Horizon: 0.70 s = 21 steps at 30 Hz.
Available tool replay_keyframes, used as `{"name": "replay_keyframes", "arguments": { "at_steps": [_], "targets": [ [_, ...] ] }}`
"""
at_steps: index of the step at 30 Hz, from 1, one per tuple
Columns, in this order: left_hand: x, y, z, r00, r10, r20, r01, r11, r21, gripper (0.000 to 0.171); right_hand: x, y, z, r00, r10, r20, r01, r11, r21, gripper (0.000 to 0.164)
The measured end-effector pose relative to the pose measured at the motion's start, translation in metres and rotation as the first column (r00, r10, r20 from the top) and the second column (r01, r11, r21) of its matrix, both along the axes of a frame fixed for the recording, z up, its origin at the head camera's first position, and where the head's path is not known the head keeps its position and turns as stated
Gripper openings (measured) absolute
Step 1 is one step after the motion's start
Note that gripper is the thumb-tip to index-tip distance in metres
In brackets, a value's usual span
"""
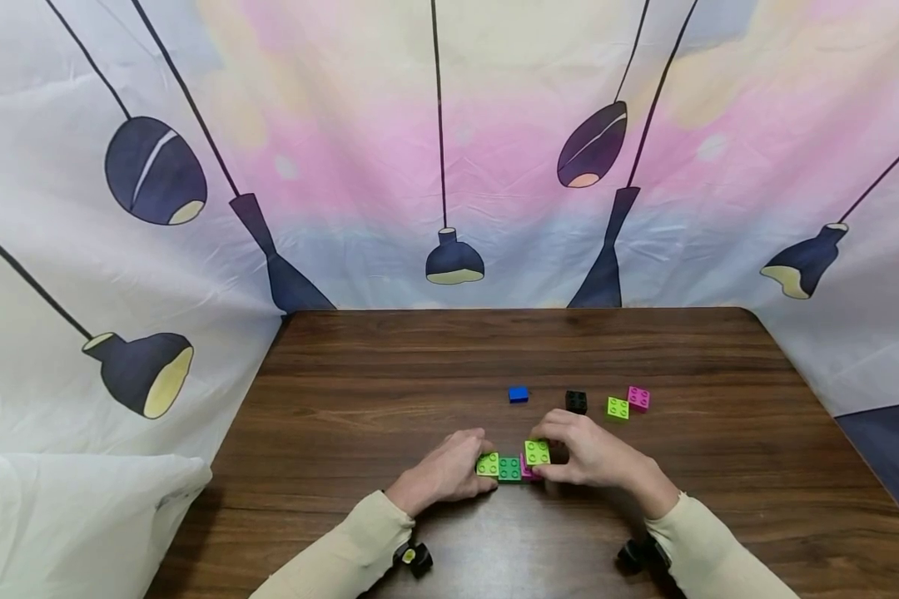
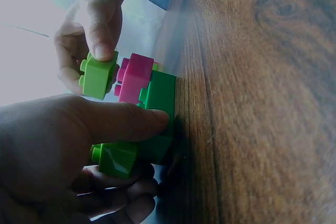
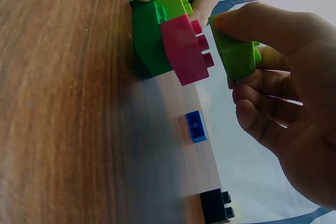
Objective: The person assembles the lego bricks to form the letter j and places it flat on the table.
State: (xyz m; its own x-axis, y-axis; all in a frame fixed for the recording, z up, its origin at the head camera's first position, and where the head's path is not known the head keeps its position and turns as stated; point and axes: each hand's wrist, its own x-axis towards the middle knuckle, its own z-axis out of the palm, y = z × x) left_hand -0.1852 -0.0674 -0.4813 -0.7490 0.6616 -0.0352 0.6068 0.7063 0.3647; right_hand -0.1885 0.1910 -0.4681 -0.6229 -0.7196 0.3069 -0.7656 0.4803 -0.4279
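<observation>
On the table, a dark green toy building brick (image 1: 509,469) carries a lime brick (image 1: 487,464) on its left end and a pink brick (image 3: 185,50) on its right. My left hand (image 1: 445,470) grips this small build from the left, its thumb against the dark green brick's side. Between thumb and fingers, my right hand (image 1: 592,451) pinches another lime brick (image 3: 234,56). The wrist views show that brick just above the pink one's studs, with a narrow gap between them. The fingertips behind the bricks are partly hidden.
Beyond the hands on the brown wooden table (image 1: 389,358) lie a blue brick (image 1: 519,394), a black brick (image 1: 576,402), a lime brick (image 1: 618,408) and a pink brick (image 1: 639,398). The last two are close together. A lamp-patterned cloth (image 1: 374,208) hangs behind the table.
</observation>
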Motion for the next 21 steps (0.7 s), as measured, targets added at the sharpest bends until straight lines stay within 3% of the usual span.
{"name": "replay_keyframes", "arguments": {
  "at_steps": [21],
  "targets": [
    [-0.0002,0.0009,-0.0009,1.000,0.006,-0.010,-0.006,1.000,-0.001,0.035,0.0014,-0.0048,-0.0049,1.000,-0.011,0.014,0.011,0.999,0.037,0.029]
  ]
}}
